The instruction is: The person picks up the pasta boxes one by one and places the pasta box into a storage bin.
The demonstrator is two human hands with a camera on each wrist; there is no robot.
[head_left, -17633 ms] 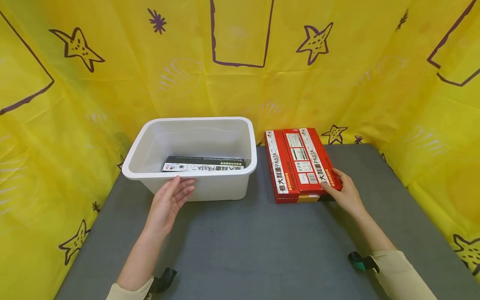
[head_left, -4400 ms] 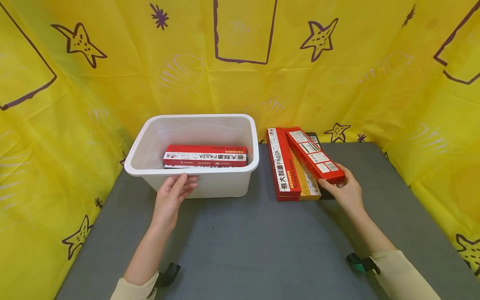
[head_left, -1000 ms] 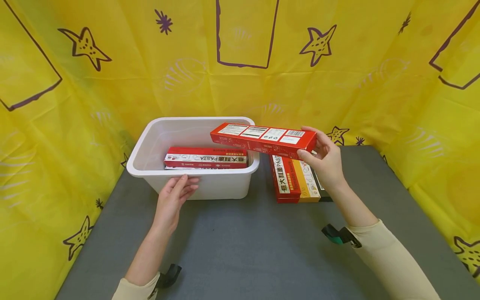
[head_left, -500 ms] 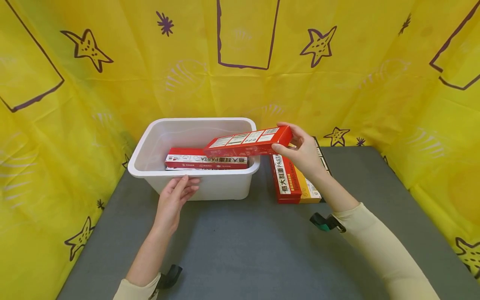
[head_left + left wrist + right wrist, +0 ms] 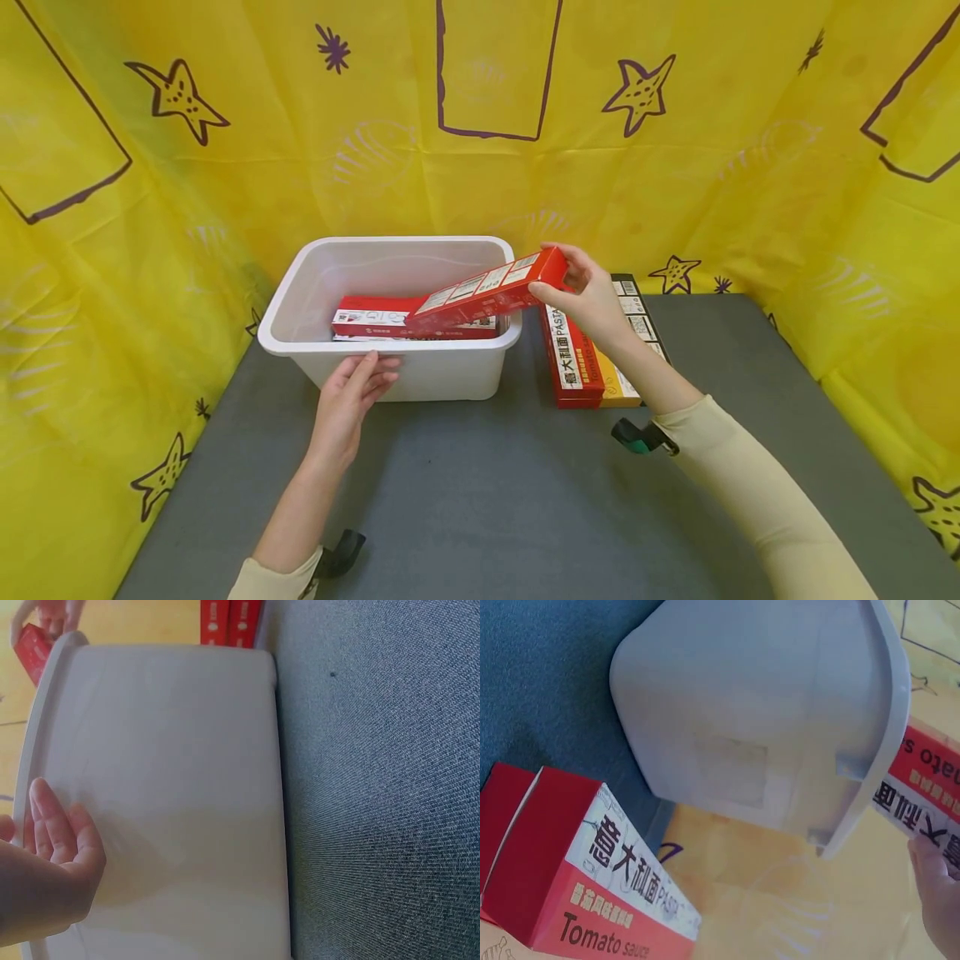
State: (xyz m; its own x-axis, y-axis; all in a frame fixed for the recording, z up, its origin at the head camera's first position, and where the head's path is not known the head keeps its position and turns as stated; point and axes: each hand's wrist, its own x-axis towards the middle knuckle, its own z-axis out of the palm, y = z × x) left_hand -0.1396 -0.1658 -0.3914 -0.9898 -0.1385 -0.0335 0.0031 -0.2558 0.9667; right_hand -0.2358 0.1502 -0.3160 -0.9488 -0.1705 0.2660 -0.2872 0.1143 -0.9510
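Hands: one tilted pasta box, one white bin.

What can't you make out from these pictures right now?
- Head view: the low end of the tilted red pasta box in the right hand is hidden behind the near wall of the white plastic tub.
- Head view: the box under the flat red pasta box shows only a sliver.
- Head view: the black box is mostly covered by the forearm.
- Left wrist view: the left hand is cut off by the frame edge.
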